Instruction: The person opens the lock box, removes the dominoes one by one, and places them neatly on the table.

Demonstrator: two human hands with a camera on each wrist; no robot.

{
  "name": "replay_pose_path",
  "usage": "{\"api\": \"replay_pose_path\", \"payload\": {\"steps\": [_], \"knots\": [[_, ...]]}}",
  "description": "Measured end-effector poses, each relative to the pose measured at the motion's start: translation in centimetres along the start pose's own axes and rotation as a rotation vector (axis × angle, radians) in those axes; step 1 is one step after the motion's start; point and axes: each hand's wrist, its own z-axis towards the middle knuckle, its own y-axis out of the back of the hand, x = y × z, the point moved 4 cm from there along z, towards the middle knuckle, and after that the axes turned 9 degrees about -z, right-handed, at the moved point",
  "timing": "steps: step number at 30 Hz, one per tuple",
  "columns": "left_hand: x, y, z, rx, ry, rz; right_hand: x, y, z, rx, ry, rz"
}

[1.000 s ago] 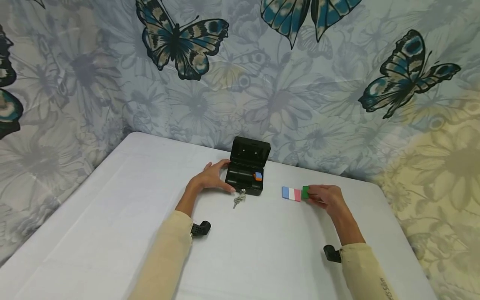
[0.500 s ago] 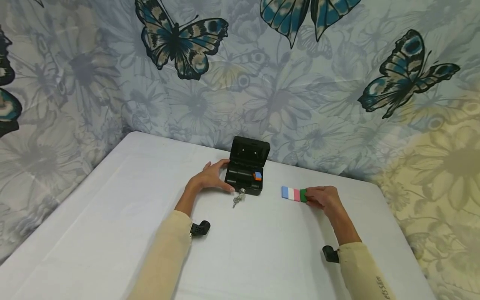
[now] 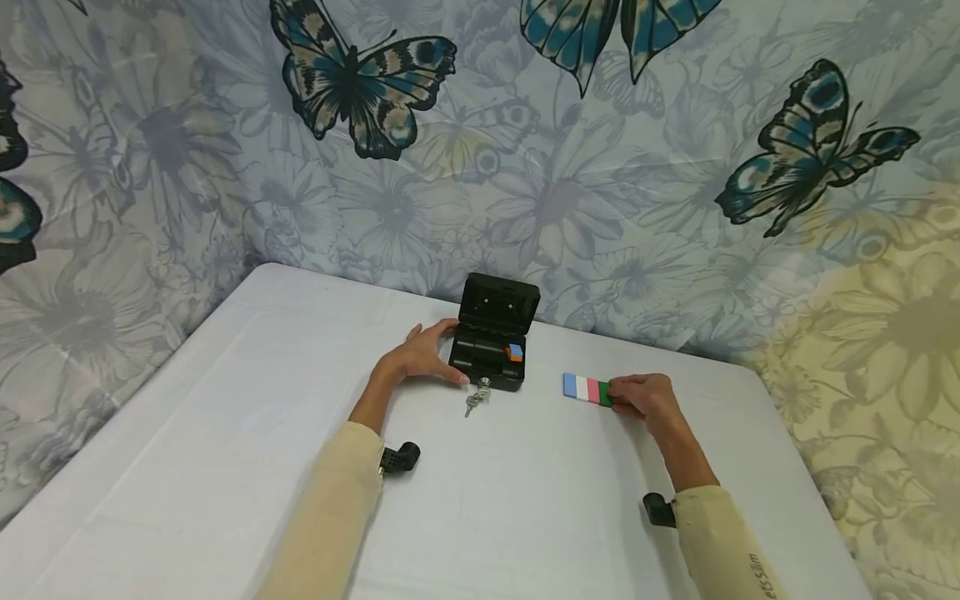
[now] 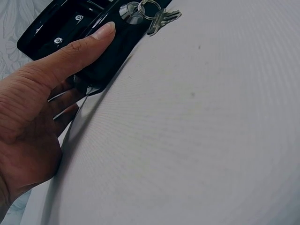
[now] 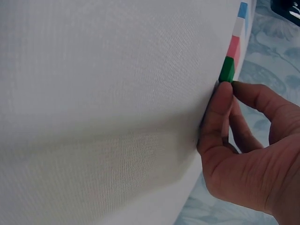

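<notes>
My left hand [image 3: 420,354] holds the left side of a black cash box [image 3: 498,304], its lid raised. In the left wrist view, the thumb lies along the box's front near the lock, and the other fingers reach behind. A key ring with keys [image 4: 161,19] hangs at the lock. Over on the right, my right hand [image 3: 645,396] pinches a green block [image 5: 227,69] between thumb and fingers. That block sits at the right end of a row on the table: a blue block [image 3: 570,385], a white block [image 3: 582,388] and a pink block [image 3: 593,391], side by side.
Inside the box, at its right, lie small blue and orange pieces [image 3: 514,352]. The white table [image 3: 525,508] backs onto a butterfly-print cloth wall [image 3: 480,192], close behind the raised lid.
My right hand has slid the green block left, closing the small gap to the pink block. My left hand has kept its hold on the box.
</notes>
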Motion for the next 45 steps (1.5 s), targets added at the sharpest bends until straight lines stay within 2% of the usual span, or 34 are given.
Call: {"api": "replay_pose_path", "payload": {"steps": [5, 12, 14, 16, 25, 32, 39, 45], "knots": [[0.1, 0.0, 0.0, -0.003, 0.000, 0.001, 0.0, -0.2, 0.0, -0.034, 0.007, -0.001], [0.2, 0.1, 0.0, -0.006, 0.004, -0.001, 1.1, -0.3, -0.4, -0.222, 0.025, -0.085], [0.3, 0.1, 0.0, -0.007, 0.005, 0.000, 1.7, -0.4, -0.5, -0.244, 0.032, -0.082], [0.3, 0.1, 0.0, -0.009, 0.005, 0.000, 2.3, -0.6, -0.8, -0.236, 0.049, -0.068], [0.2, 0.1, -0.1, -0.009, 0.007, -0.009, 5.1, -2.5, -1.7, -0.103, 0.139, -0.037], [0.5, 0.2, 0.1, -0.007, 0.010, -0.018, 7.4, -4.3, -2.1, -0.055, 0.212, -0.025], [0.4, 0.2, 0.0, -0.015, 0.008, -0.017, 9.3, -6.2, -2.1, -0.021, 0.232, -0.037], [0.1, 0.1, 0.0, -0.002, -0.009, -0.012, 10.0, -7.0, -2.1, -0.008, 0.231, -0.039]]}}
